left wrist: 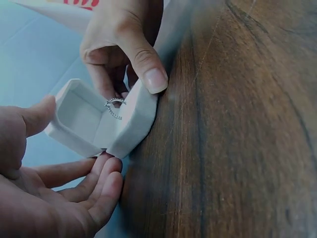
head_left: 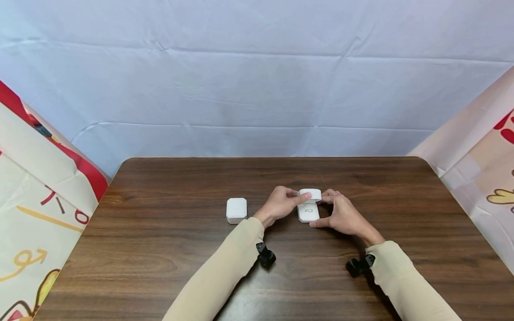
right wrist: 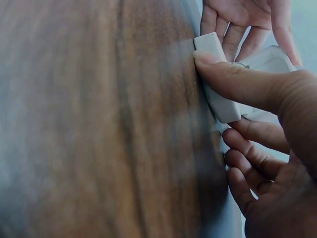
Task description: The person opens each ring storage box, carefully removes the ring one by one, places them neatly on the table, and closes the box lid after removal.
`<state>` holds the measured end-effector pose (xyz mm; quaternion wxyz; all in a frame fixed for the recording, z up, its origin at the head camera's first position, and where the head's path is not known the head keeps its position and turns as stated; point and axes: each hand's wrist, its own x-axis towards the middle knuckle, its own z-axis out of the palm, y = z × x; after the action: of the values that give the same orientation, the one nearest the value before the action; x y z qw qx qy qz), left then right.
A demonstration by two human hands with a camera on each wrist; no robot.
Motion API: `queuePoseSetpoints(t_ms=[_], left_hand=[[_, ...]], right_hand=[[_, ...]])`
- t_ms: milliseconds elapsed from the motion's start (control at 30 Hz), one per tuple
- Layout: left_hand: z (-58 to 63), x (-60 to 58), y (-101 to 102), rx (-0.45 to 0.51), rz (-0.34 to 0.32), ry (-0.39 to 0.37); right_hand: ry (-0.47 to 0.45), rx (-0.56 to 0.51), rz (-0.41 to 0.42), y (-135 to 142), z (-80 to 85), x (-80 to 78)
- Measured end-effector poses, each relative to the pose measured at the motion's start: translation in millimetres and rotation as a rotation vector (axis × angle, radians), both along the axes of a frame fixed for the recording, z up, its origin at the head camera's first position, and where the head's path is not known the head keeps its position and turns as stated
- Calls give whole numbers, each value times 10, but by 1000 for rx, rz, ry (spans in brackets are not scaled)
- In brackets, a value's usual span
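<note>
The left hand (head_left: 279, 204) pinches the lid (head_left: 315, 194) of the open white box (head_left: 308, 217), its thumb on the lid's front edge and its other fingers behind, near the hinge. The right hand (head_left: 341, 215) grips the base (left wrist: 137, 120) from the box's right side: the thumb lies over the near edge and the index finger reaches round the back, while the remaining fingers curl beside it. The box sits on the surface (head_left: 160, 249), its lid tipped up and its inside facing the person. In the base of the box a ring (left wrist: 114, 113) stands up out of the padding, partly sunk into it.

To the left of the box, past the left hand, is a second white box (head_left: 237, 208), closed and well apart. Beyond the far side of the box, past the surface's edge, hangs a pale sheet (head_left: 257, 89).

If the left thumb slips off the lid's edge, the lid could snap down on a fingertip. Pulling the lid back too hard could strain the hinge or, should the right hand's hold loosen, tip the base. A brush against the ring could knock it askew, since only part of it appears seated.
</note>
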<state>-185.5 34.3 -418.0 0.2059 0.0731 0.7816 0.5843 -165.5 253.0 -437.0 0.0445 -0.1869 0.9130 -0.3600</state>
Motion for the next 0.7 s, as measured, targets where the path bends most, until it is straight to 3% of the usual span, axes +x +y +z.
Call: queuePoseSetpoints(t_ms=[200, 500, 700], left_hand=[[-4, 41, -43, -18, 30, 67], [-2, 146, -183, -127, 49, 309], [-34, 208, -201, -150, 64, 392]], right_hand=[[-3, -10, -6, 0, -3, -2], [1, -3, -2, -2, -11, -8], [9, 6, -3, -3, -15, -9]])
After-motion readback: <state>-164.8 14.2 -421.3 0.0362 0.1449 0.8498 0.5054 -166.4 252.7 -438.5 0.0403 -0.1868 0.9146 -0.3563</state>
